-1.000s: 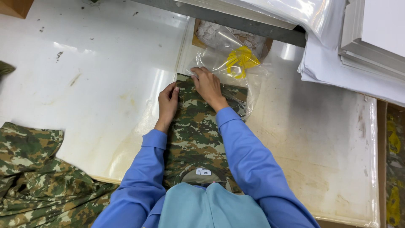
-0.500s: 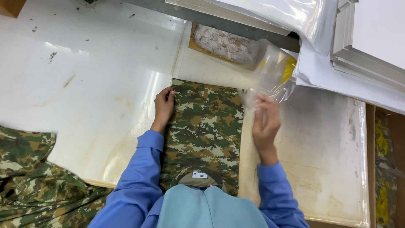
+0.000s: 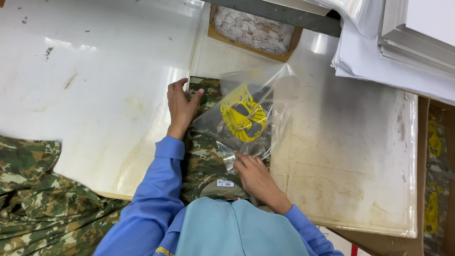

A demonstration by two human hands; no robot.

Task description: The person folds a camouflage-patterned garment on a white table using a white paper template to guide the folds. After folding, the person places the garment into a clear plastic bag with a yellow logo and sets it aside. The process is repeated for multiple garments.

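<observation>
Head camera, looking straight down: a folded garment of green and brown camouflage cloth (image 3: 204,156) lies on the worn white tabletop (image 3: 95,85), its near end hidden under the person's blue sleeves and pale blue front. The left hand (image 3: 180,106) rests flat on the garment's far left corner, fingers (image 3: 176,87) loosely spread and gripping nothing. The right hand (image 3: 256,176) pinches the near edge of a clear plastic bag with a yellow printed emblem (image 3: 246,116); its fingers are closed on the film, though the exact grip is hard to make out through the crumpled plastic. The bag lies slantwise over the right half of the garment, so the cloth beneath shows only dimly.

Beyond, an open brown cardboard box of small white packets (image 3: 251,33) is partly covered by a grey metal bar (image 3: 284,14). A stack of white sheets (image 3: 393,61) is cut off at the upper right. A heap of loose camouflage cloth (image 3: 42,199) runs off the lower left edge.
</observation>
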